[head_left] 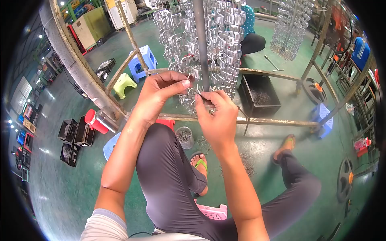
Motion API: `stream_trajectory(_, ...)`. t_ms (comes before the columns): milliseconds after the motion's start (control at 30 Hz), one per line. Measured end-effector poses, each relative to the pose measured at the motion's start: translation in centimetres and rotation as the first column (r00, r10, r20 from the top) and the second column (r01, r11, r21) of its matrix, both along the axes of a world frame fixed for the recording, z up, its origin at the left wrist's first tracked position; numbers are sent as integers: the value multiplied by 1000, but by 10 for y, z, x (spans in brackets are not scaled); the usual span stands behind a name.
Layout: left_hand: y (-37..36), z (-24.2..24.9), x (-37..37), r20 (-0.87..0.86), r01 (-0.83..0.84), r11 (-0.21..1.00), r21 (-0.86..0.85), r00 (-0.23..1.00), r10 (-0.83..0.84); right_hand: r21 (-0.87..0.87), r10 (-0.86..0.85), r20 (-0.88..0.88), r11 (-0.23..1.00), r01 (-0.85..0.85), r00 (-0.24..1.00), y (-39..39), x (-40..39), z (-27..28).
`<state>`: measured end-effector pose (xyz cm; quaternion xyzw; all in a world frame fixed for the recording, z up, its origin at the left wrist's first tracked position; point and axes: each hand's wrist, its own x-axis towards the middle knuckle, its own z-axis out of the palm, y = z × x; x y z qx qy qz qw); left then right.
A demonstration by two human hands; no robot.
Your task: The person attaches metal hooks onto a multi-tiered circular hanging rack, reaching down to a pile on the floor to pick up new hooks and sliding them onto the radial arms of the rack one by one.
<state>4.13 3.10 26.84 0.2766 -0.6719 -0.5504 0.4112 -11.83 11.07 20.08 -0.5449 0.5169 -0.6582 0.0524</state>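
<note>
In front of me hangs a rack of small silvery metal pieces (177, 40), strung in many tiers around a dark vertical pole (202, 44). My left hand (163, 90) is at the rack's lower left side, thumb and forefinger pinching a small curved metal piece (190, 75). On the other side of the pole, my right hand (219, 114) is closed in a pinch at the lowest tiers. What lies between its fingertips is too small and partly hidden to tell; thin metal hooks show beside them.
A rusty frame (277, 121) surrounds the rack. Below stand a clear tub of metal pieces (184, 136) and a pink stool (213, 211). A black crate (260, 96) is at right, with a blue stool (142, 63) and a green stool (124, 85) at left. Another person (252, 40) sits behind.
</note>
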Motion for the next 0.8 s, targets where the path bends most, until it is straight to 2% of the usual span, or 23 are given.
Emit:
stream_trajectory(100, 4, 2, 2, -19, -94, 992, -79, 996, 92, -21, -90, -110, 996, 88, 990, 0, 3, 0)
stream_trajectory(200, 5, 7, -4, -144, -152, 981, -118, 980, 134, -22, -130, -153, 991, 128, 980, 1, 5, 2)
stream_trajectory(300, 8, 16, -14, -193, -153, 968, -197, 975, 115, 4, -156, -194, 987, 160, 968, 2, 7, 4)
stream_trajectory(800, -5, 16, -19, -157, -94, 978, -186, 985, 65, 43, -137, -250, 987, 152, 959, 5, 4, 12)
